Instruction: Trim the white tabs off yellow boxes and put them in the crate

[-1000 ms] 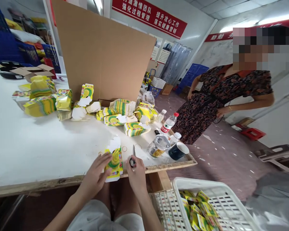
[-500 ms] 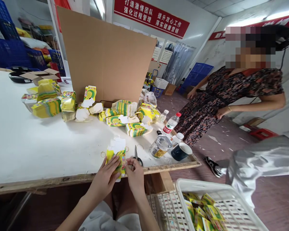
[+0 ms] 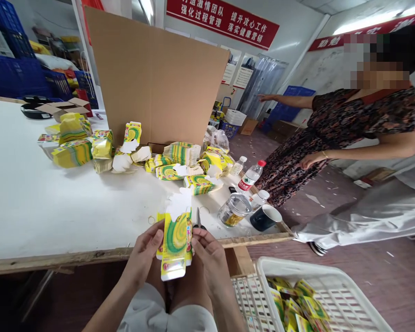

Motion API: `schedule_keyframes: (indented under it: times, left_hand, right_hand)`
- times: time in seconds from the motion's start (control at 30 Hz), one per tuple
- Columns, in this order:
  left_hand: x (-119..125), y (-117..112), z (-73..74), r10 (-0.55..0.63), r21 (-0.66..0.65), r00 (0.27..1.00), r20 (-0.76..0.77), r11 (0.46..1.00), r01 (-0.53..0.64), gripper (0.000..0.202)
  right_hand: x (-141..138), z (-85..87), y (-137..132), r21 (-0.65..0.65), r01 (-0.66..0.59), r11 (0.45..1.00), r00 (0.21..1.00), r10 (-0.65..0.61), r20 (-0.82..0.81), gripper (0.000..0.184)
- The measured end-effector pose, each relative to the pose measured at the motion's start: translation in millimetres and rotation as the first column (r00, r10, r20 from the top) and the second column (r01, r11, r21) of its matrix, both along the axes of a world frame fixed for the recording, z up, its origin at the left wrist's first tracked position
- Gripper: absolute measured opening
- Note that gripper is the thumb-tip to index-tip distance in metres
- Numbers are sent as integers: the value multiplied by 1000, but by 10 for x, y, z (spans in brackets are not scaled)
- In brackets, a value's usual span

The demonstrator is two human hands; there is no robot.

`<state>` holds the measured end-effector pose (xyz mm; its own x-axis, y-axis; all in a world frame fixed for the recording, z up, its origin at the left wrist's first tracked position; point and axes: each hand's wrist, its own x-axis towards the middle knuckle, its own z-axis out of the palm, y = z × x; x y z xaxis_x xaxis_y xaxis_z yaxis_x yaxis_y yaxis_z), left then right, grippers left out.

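Observation:
A flattened yellow-and-green printed carton [image 3: 175,237] with white flaps is held up at the table's near edge. My left hand [image 3: 145,249] grips its left side, thumb on the front. On its right edge, my right hand [image 3: 207,251] pinches the carton between thumb and fingers. Part of another yellow carton [image 3: 160,216] shows behind its left side. Just beyond my right hand lie black-handled scissors [image 3: 198,219], their handles partly hidden. A rubber band [image 3: 151,220] rests on the table to the left of the carton.
Stacks of similar cartons [image 3: 181,154] line the table before a large cardboard sheet [image 3: 155,78]. A clear jar [image 3: 234,210], a dark mug [image 3: 265,217] and a red-capped bottle [image 3: 251,177] stand at right. Below is a white basket [image 3: 335,272] holding small packs. A person [image 3: 359,120] stands beyond.
The carton has been lifted off the table towards me and now shows its large printed face. My left hand has moved from lying on top to its left edge. The person opposite has stretched out an arm.

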<state>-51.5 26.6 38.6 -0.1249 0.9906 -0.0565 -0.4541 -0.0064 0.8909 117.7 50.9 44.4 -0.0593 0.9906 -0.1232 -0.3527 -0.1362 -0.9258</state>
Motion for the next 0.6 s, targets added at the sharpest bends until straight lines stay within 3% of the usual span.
schedule_keyframes:
  times: [0.1,0.17,0.37,0.6]
  left_hand:
    - [85,-5,63,-178,-42,927,329,978,203,45]
    - [145,-19,63,-253,2,872,419,960,278,38]
    - [246,-62,88,-346,75,798,493,931,358,26]
    - [356,-71,98,-327,83,808,490,940,330,34]
  right_hand:
    - [28,47,-84,-39,-57,998,997,56,-46,37]
    - [43,48,-121,-62,-66,996,996,63,-58,34]
    - [72,15,-168,-25,-49,998,999,49,-4,25]
    - [74,79,-252,100,28,995,941,-60,334,29]
